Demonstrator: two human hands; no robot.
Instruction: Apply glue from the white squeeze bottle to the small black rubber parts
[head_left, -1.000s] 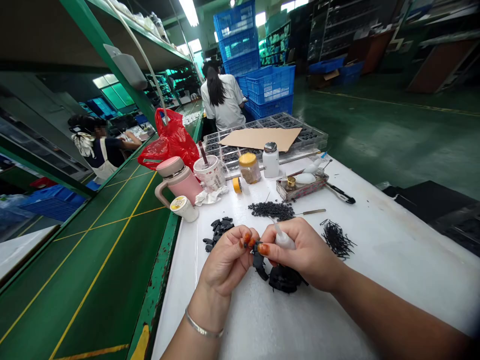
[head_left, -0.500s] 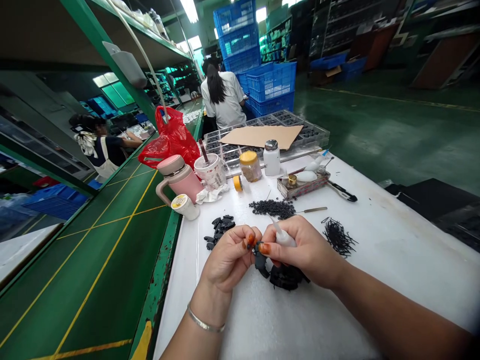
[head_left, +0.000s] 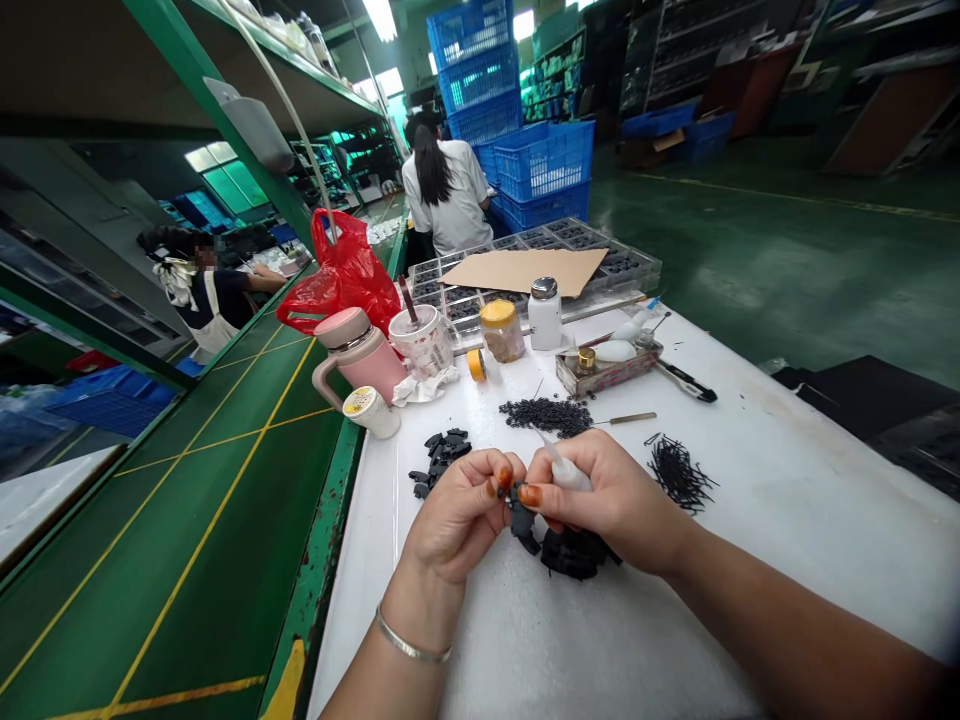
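My left hand [head_left: 461, 515] is closed, its thumb and fingertips pinching a small dark plastic part [head_left: 523, 522]. My right hand [head_left: 619, 500] meets it there, thumb and finger at the same part's upper end. Tucked in the right hand is a white squeeze bottle [head_left: 573, 476], its thin nozzle pointing up and left. Below the hands lies a heap of black parts [head_left: 574, 556], partly hidden by the right hand. Another small pile of black parts [head_left: 442, 452] sits beyond the left hand. What lies right between the fingertips is hidden.
Farther back lie small black rings [head_left: 544, 416], a slim metal tool [head_left: 632, 418] and black pins [head_left: 679, 473]. A pink mug [head_left: 364, 360], yellow-lidded jar [head_left: 501, 332], white bottle [head_left: 545, 315] and small box [head_left: 607, 372] stand behind. A green conveyor [head_left: 202, 500] runs left; two people work beyond.
The dark part has turned slightly between the fingertips. Both hands keep nearly the same place and grip.
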